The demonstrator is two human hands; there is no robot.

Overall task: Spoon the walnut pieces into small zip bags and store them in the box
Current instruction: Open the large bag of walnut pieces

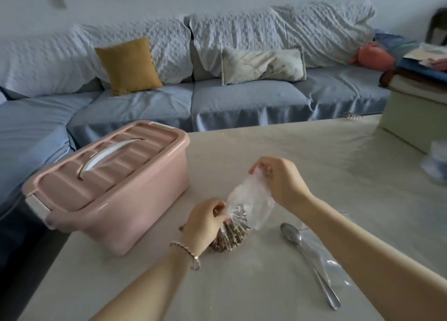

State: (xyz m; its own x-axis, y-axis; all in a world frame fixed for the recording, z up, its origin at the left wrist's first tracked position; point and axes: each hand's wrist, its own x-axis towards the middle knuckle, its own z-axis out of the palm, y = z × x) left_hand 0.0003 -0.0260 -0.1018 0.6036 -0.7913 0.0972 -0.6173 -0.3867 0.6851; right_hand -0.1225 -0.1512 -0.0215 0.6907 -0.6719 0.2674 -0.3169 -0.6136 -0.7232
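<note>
A clear plastic bag of walnut pieces rests on the table just right of the pink box. My left hand pinches the bag's gathered neck. My right hand holds the loose upper end of the same bag, stretched up and to the right. The pink lidded box with a white handle stands shut at the left. A metal spoon lies on the table to the right, beside flat clear zip bags.
The table is covered with a pale cloth. A cream box with stacked items stands at the far right, and a blurred clear container sits at the right edge. A blue sofa with cushions runs behind the table.
</note>
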